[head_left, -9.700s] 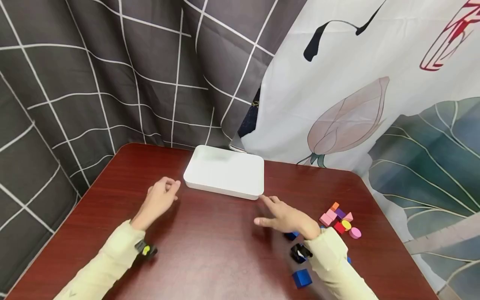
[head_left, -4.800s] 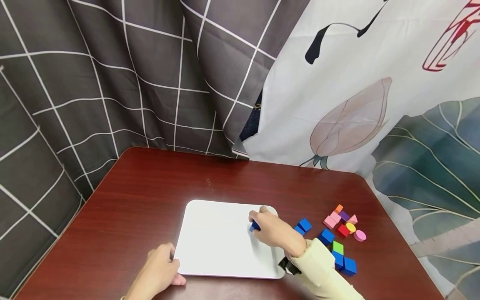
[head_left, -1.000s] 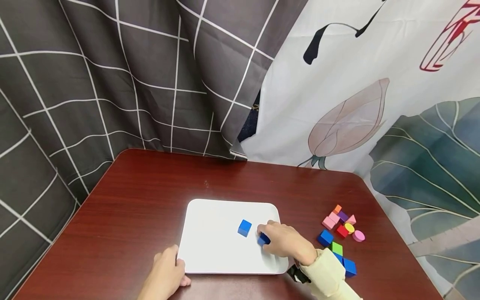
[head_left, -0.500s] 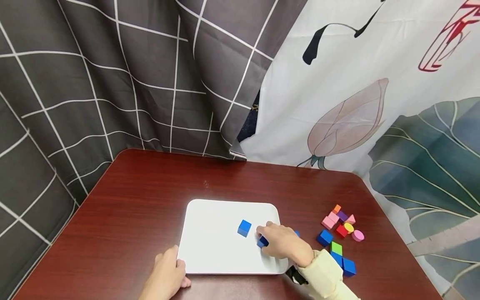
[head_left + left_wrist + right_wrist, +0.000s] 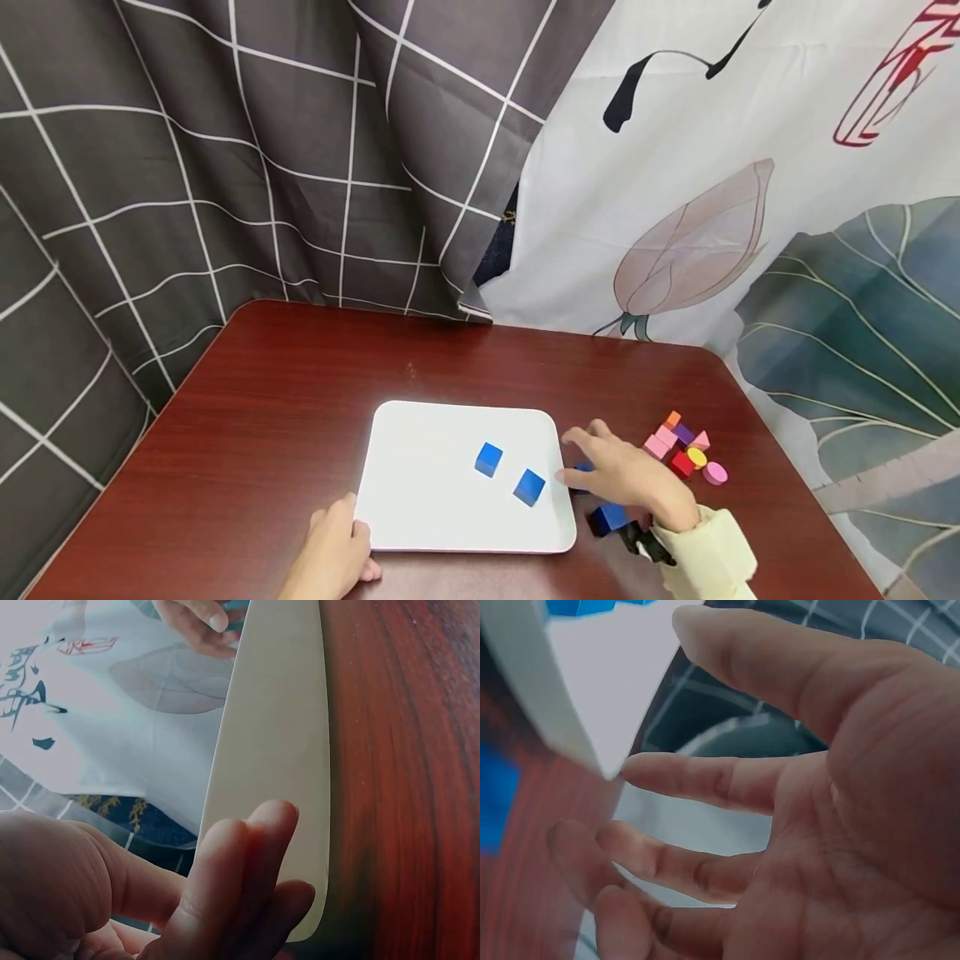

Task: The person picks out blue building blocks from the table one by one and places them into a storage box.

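My left hand [image 5: 330, 546] grips the near left corner of the white tray [image 5: 442, 533]; in the left wrist view its curled fingers [image 5: 240, 877] lie against the tray wall [image 5: 277, 735]. Two blue blocks lie apart inside the tray, one right of centre [image 5: 488, 459], the other nearer the right rim [image 5: 528, 487]. My right hand [image 5: 626, 475] holds nothing, fingers spread just beyond the tray's right rim, over a partly covered blue block [image 5: 582, 478]. Another blue block [image 5: 611, 517] shows below that hand. The right wrist view shows the palm [image 5: 802, 825] and separated fingers beside the tray.
On the table's right side sits a cluster of small pieces: orange [image 5: 672, 419], pink [image 5: 656, 447], purple [image 5: 683, 433], red [image 5: 682, 464], yellow [image 5: 697, 457] and a pink disc [image 5: 716, 473]. Curtains hang behind the brown table [image 5: 315, 375].
My right hand has let go of the second blue block inside the tray, moved right past the rim and spread its fingers. The left hand and the tray have stayed nearly still.
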`<state>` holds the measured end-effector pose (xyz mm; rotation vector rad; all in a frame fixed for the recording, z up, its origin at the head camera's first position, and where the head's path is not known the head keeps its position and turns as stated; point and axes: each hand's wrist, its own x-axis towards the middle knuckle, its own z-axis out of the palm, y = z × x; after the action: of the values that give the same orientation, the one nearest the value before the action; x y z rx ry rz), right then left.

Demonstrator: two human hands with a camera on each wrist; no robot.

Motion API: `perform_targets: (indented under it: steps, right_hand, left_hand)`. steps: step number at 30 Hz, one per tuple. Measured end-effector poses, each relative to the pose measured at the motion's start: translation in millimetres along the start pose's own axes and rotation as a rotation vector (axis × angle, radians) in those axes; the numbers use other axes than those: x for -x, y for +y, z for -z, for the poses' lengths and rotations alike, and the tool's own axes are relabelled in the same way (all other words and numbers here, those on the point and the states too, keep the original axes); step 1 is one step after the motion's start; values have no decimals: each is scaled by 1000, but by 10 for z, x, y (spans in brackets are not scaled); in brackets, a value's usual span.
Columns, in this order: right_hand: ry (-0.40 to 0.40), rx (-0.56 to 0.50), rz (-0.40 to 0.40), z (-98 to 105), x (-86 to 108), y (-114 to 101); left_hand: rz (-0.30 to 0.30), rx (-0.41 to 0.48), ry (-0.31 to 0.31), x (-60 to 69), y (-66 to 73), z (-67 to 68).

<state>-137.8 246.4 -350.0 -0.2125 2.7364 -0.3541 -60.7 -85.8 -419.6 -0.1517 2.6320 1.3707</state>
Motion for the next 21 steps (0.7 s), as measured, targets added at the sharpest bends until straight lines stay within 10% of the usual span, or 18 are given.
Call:
perform_targets:
  steps: [7, 15, 21]
  right_hand:
    - [57, 47, -30, 135, 80, 412]
    - [-26, 81, -255, 53, 115, 739]
    - [-64, 91, -189, -81, 67, 852]
  left_hand:
    - [-9, 26, 1, 4, 1, 0]
    - [-13, 17, 6, 4, 8, -22]
    - [-19, 2, 9, 4, -1, -21]
